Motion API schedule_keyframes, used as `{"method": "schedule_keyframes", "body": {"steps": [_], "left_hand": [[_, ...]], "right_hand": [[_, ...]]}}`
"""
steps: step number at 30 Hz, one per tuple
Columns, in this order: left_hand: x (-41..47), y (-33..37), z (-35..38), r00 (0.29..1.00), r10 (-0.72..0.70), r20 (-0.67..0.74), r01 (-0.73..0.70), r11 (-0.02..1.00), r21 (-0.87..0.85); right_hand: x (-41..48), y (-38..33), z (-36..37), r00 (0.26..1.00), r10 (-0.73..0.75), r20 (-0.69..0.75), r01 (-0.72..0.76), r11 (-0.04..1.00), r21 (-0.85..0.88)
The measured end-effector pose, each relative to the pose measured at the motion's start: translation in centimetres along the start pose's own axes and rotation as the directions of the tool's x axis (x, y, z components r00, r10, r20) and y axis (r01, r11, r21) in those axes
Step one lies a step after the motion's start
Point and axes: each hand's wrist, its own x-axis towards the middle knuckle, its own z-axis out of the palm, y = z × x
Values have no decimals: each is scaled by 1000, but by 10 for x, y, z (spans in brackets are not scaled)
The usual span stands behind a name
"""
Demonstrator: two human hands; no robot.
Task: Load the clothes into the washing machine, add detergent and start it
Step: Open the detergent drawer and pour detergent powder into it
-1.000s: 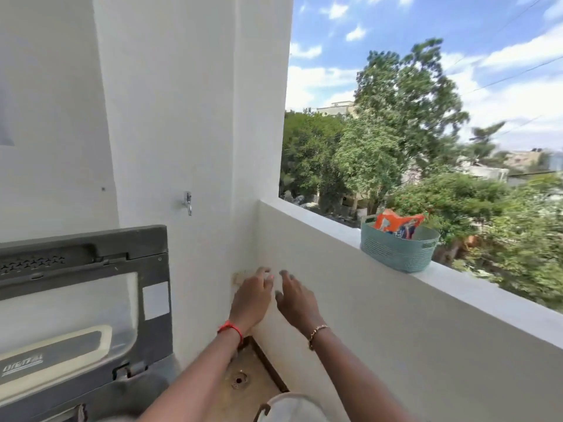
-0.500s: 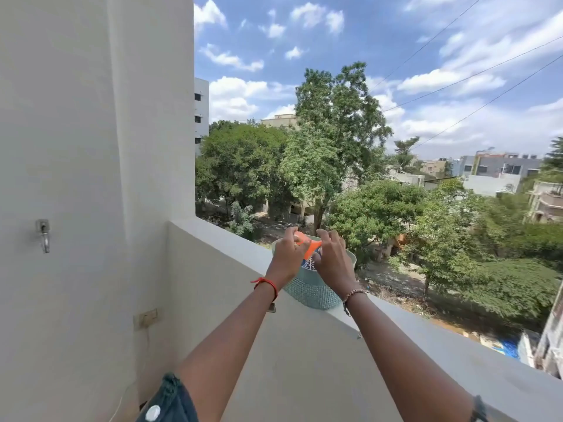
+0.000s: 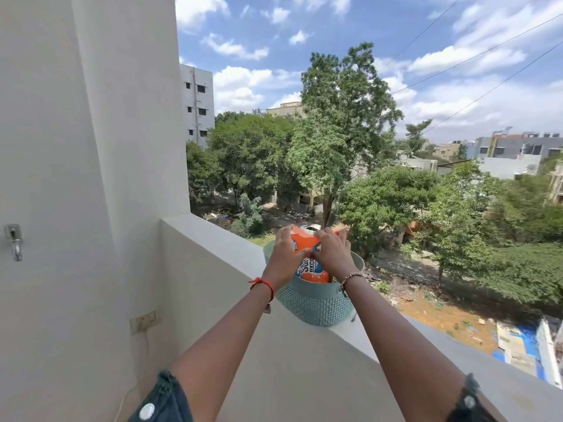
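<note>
An orange detergent packet [image 3: 306,243] with a blue and white label stands in a teal plastic basket [image 3: 313,303] on the balcony ledge. My left hand [image 3: 285,257] grips the packet's left side near the top. My right hand [image 3: 332,254] grips its right side, fingers curled over the upper edge. Both hands meet at the packet's middle. The washing machine and the clothes are out of view.
The basket sits on a white parapet ledge [image 3: 219,236] with an open drop to trees and a street beyond. A white wall [image 3: 91,178] stands left, with a tap [image 3: 13,240] and a wall socket [image 3: 143,321] with a cord.
The view swung up and right, away from the washing machine lid. Both hands rose from near the wall to the basket and took hold of the orange packet, which now stands higher.
</note>
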Motion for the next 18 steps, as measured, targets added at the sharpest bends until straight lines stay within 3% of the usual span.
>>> {"method": "schedule_keyframes", "body": {"steps": [7,18], "left_hand": [[7,-1,2,999,-23,-24,23,1000,1],[6,-4,-47,986,-156,-54,141,965,-222]], "right_hand": [[11,-5,1,977,-8,-211,30,995,100],[36,-55,-48,910,-39,-412,121,977,175]]}}
